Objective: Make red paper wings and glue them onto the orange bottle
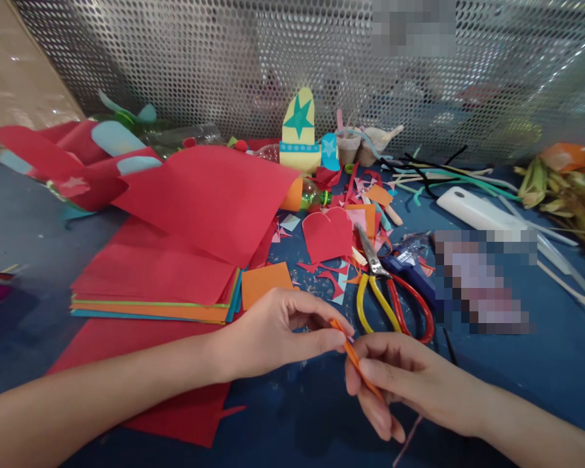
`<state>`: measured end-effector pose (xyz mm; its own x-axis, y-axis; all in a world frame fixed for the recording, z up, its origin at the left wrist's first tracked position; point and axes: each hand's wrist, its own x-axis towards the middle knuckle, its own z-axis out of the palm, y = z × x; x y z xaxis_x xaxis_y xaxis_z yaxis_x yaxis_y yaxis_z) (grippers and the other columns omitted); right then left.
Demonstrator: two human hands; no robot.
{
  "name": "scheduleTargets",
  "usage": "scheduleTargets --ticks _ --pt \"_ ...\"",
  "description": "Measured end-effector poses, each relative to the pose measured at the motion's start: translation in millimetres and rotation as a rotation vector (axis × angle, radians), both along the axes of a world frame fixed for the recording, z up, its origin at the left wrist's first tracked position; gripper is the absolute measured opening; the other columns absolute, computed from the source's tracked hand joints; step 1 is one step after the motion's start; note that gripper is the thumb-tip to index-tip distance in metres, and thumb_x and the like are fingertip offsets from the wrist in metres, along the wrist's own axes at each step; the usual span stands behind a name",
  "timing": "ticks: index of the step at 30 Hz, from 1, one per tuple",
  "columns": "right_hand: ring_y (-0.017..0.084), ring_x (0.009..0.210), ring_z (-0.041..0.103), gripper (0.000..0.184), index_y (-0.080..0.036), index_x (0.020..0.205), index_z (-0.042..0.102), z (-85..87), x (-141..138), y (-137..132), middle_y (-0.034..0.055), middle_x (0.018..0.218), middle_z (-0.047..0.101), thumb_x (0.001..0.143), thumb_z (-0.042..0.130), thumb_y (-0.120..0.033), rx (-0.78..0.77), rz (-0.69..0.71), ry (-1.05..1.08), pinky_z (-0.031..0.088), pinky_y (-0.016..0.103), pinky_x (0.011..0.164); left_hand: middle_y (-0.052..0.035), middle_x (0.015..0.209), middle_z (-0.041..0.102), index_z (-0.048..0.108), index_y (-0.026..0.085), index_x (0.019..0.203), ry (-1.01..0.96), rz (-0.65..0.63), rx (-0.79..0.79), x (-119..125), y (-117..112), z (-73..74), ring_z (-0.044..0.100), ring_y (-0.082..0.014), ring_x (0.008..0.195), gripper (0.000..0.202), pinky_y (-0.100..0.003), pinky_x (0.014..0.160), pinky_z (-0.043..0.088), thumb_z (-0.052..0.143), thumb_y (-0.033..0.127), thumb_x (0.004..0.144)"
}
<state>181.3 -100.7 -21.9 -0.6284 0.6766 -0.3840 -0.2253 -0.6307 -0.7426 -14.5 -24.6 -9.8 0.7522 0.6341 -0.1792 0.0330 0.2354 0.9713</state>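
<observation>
A thin orange paper strip runs between both hands low in the middle of the view. My left hand pinches its upper end between thumb and fingers. My right hand is closed around its lower part, fingers curled under it. Just behind the hands lie scissors with one yellow and one red handle, blades pointing away. A red heart-shaped cutout and many small paper scraps lie beyond them on the blue table.
A stack of coloured paper sheets topped with red sits at left, with a loose orange square. A yellow paper rocket with a green star stands at the back by a perforated metal wall. Pipe cleaners, a white object and dried leaves lie right.
</observation>
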Motion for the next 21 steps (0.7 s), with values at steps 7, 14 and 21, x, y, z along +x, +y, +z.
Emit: scheduleTargets --ticks 7,14,21 --pt "0.003 0.041 0.049 0.028 -0.012 0.077 0.061 -2.2 2 2 -0.0040 0.048 0.054 0.087 0.059 -0.038 -0.020 -0.047 -0.036 0.038 0.012 0.040 -0.0021 0.088 0.075 0.074 0.019 0.089 -0.029 -0.026 0.079 -2 4 1.7 0.069 -0.0112 0.079 0.016 -0.016 0.072 0.053 0.069 0.013 0.076" --pt "0.004 0.039 0.047 0.040 -0.011 0.085 0.067 3.2 1 2 -0.0040 0.046 0.051 0.090 0.050 -0.047 -0.041 -0.106 -0.046 0.037 0.012 0.038 0.0010 0.067 0.075 0.076 0.018 0.077 -0.007 0.072 -0.009 0 9 3.7 0.068 -0.0090 0.061 0.011 -0.014 0.061 0.055 0.070 0.010 0.072" --pt "0.007 0.052 0.057 0.040 -0.014 0.097 0.066 6.8 1 3 -0.0012 0.057 0.059 0.092 0.046 -0.048 0.101 -0.199 -0.228 0.046 0.016 0.049 0.0021 0.059 0.072 0.075 0.016 0.071 0.054 0.191 0.008 4 12 5.9 0.067 -0.0090 0.055 0.009 -0.014 0.056 0.055 0.069 0.009 0.071"
